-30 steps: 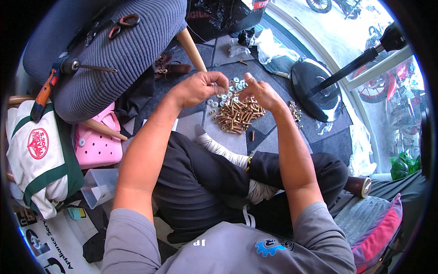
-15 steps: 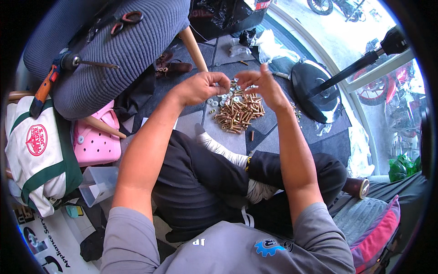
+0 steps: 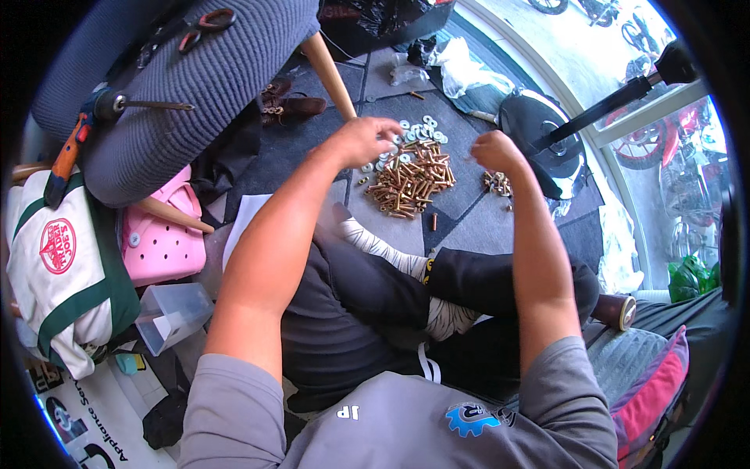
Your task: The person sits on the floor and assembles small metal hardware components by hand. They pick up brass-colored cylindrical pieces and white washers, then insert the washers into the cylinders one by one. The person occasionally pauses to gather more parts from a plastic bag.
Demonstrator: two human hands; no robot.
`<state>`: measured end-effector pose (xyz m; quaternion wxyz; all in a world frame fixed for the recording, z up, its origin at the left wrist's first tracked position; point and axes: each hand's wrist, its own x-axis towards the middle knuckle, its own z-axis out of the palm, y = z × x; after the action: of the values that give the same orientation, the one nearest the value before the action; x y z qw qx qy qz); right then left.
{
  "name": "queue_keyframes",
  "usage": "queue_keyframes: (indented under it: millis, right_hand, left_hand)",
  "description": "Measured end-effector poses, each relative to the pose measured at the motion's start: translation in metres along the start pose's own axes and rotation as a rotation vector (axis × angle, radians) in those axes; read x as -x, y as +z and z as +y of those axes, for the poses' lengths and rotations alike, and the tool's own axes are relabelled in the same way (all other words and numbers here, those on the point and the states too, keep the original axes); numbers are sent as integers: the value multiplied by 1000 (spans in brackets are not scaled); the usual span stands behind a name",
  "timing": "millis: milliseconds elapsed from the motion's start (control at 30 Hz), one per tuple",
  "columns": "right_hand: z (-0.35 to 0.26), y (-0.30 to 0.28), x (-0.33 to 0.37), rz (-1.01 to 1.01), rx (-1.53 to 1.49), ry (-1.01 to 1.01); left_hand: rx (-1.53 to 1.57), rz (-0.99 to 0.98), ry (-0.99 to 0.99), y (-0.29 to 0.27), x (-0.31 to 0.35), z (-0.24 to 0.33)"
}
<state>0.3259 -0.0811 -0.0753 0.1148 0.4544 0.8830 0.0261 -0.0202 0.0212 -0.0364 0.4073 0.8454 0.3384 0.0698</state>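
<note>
Patterned grey carpet (image 3: 469, 234) spreads beneath crossed legs, with bright window panes (image 3: 652, 117) on the right and motorbikes outside. A heap of brassy screws (image 3: 410, 184) lies on it in the middle, pale washers (image 3: 433, 134) just beyond, and a small pile of nuts (image 3: 496, 184) to the right. The left hand (image 3: 366, 142) hangs over the near-left side of the washers, hiding some; its fingers are loosely parted, too blurred to tell if they grip anything. The right hand (image 3: 498, 152) is curled narrow above the nuts, contents hidden. A wooden chair leg (image 3: 328, 74) crowds the left hand, and a round black base (image 3: 539, 129) stands just beyond the right. Leftward are a drill (image 3: 74, 148) on the ribbed seat (image 3: 187, 102), a pink clog (image 3: 168, 242) and a clear box (image 3: 172, 316).
</note>
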Motion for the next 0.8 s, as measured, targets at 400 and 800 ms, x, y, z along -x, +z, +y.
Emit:
queue_keyframes:
  millis: [400,800]
  right_hand:
    - [-40,12,6,183,-746,849]
    - [-146,-13,-81,323,-721,644]
  left_hand:
    - [-722,-433,-202,57,-3,-23]
    - [-484,-67,-301,25,-13,-38]
